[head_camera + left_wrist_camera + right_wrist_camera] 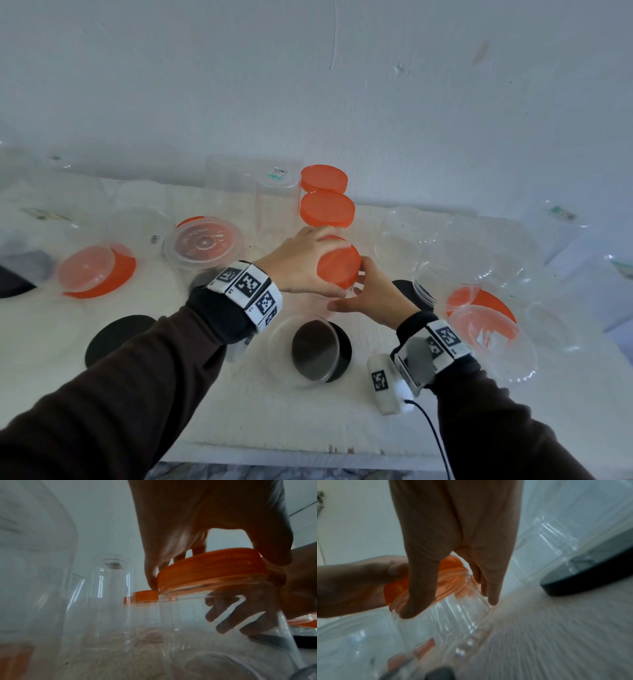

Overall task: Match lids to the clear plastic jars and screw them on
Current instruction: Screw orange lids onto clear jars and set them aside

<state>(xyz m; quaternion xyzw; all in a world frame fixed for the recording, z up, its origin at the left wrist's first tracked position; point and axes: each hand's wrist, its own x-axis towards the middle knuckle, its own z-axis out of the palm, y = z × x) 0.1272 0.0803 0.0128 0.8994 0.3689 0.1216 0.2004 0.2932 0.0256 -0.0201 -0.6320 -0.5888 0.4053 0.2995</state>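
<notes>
An orange lid (339, 265) sits on the mouth of a clear plastic jar (223, 635) in the middle of the table. My left hand (301, 263) grips this lid from above, fingers and thumb curled round its rim (211, 568). My right hand (371, 296) holds the jar body just below the lid, thumb on one side and fingers on the other (491, 592). In the right wrist view the jar (453, 615) looks tilted and blurred. Two more jars with orange lids (327, 209) (323, 178) stand right behind.
Black lids lie at the front left (116, 337), under a clear jar at the front middle (322, 349) and by my right wrist (406, 289). Orange lids sit under clear jars at left (102, 274) and right (479, 305). Several open clear jars crowd the back and right. The wall is close behind.
</notes>
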